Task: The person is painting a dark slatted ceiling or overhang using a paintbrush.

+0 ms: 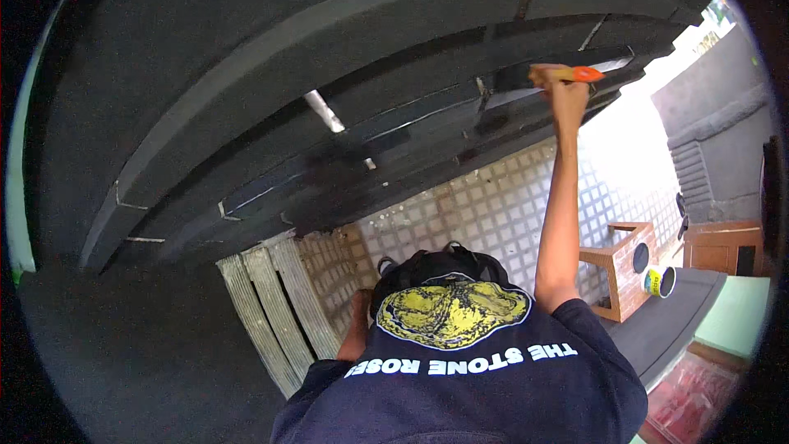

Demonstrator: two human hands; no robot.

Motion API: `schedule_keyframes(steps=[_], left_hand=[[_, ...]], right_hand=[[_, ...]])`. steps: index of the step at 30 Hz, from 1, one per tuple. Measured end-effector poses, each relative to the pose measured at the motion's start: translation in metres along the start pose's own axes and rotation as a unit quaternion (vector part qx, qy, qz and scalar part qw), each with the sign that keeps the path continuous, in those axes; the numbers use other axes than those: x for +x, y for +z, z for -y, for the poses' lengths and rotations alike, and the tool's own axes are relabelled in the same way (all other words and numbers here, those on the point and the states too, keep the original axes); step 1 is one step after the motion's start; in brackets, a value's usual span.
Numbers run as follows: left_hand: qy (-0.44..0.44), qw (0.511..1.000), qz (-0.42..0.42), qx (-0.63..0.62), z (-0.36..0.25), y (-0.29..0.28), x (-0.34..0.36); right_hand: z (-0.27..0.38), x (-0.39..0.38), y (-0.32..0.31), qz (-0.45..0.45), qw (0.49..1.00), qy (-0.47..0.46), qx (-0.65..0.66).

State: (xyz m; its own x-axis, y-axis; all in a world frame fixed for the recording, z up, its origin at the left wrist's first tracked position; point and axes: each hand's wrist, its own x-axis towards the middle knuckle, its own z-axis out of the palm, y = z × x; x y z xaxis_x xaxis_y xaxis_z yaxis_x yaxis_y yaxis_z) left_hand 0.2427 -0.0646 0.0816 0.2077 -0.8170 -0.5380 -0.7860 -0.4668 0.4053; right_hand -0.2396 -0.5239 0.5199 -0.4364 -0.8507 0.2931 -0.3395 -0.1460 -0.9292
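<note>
Raised and stretched out ahead, my right hand is closed round a paintbrush. Its handle is yellowish with a bright orange end pointing right; the bristles are hard to make out. The brush is close to a dark grey moulded wall with stepped ledges, where glossy dark patches and a few bare light spots show. Whether the bristles touch the wall I cannot tell. My left hand hangs low beside my body, near a ribbed pale bench-like piece. Its fingers are hidden.
On my right, a small wooden stool stands by a white and yellow paint pot with dark contents. The ribbed pale piece lies at lower left. Patterned tiles cover the floor below. A brown wooden cabinet is farther right.
</note>
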Motion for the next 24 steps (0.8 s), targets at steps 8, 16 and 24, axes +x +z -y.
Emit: schedule_keyframes(steps=[8, 16, 24], left_hand=[[0.17, 0.932, 0.089, 0.307, -0.017, 0.017, 0.041], [0.038, 0.992, -0.03, -0.114, -0.016, 0.033, -0.003], [-0.017, 0.996, 0.069, 0.057, -0.039, 0.026, 0.005]], right_hand=[[-0.067, 0.061, -0.034, -0.037, 0.996, -0.008, -0.08], [-0.032, 0.057, -0.034, 0.026, 0.921, -0.217, -0.323], [0.003, 0.004, 0.014, 0.216, 0.966, -0.143, 0.0]])
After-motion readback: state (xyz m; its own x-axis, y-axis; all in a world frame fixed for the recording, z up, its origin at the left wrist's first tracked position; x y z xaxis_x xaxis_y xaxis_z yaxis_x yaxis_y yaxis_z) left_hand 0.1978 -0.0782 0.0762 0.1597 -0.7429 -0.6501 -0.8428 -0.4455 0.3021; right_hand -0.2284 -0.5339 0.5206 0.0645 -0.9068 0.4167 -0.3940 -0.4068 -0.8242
